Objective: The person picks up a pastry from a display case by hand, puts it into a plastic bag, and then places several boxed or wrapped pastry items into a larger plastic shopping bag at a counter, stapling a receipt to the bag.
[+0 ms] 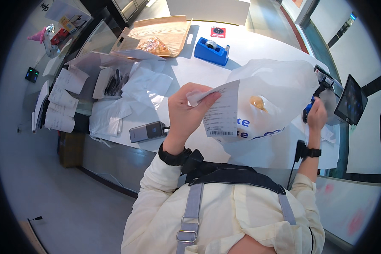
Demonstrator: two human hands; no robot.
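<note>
A printed paper receipt (221, 116) with a barcode is pinched between the thumb and fingers of my left hand (190, 106), above the counter. Behind it lies a white translucent plastic bag (273, 76) with blue lettering, partly covered by the receipt. Inside the bag, or seen through its opening, is a golden-brown food item (257, 103); I cannot tell which. At the counter's right side, my right hand (317, 114) is closed around a small blue and black object (308, 109), mostly hidden by the fingers.
A blue tape dispenser (212, 52) stands beyond the bag. A wooden tray (160, 28) holds a wrapped pizza-like slice (154, 46). Plastic bags (109, 116) and a power bank (147, 131) lie left. A tablet screen (351, 100) and a small device (325, 79) border the right.
</note>
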